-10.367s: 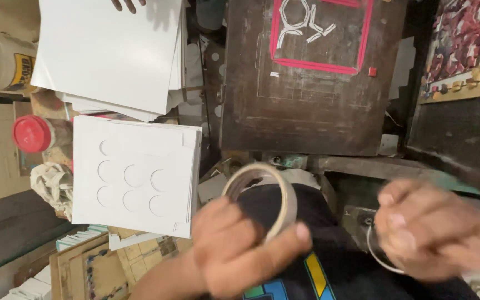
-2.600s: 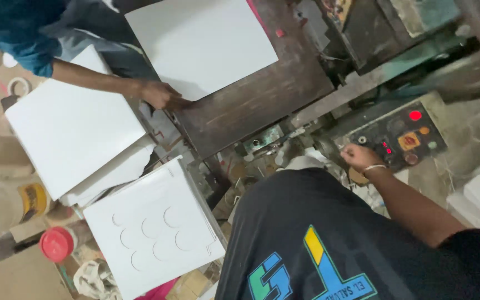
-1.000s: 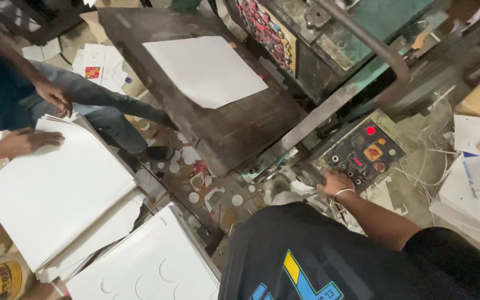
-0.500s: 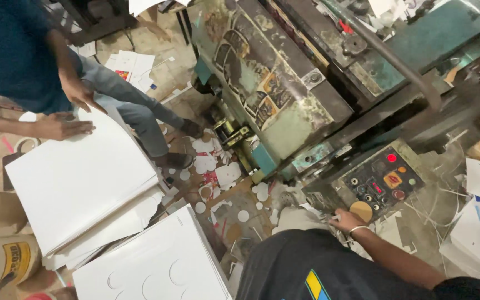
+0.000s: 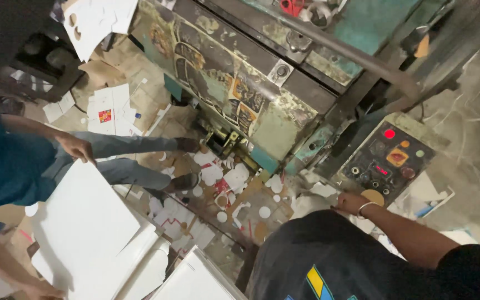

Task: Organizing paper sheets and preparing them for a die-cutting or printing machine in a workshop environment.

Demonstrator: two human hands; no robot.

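The person's right hand [image 5: 352, 203], a thin bangle at the wrist, rests at the lower edge of the control panel [image 5: 385, 160]. Its fingers look loosely curled with nothing held, though the knuckles hide the fingertips, so how far the grip is closed cannot be told. The panel lies just beyond the hand toward one o'clock. A round tan knob [image 5: 373, 196] sits just beside the fingers at about two o'clock, seemingly not touched. The left hand is out of sight.

At nine o'clock, well apart, a co-worker in a teal shirt lays a hand [image 5: 76, 149] on the top edge of a white sheet stack [image 5: 84, 222]. The green press body [image 5: 234, 94] stands at twelve o'clock, with punched paper discs [image 5: 234, 183] scattered on the floor below it.
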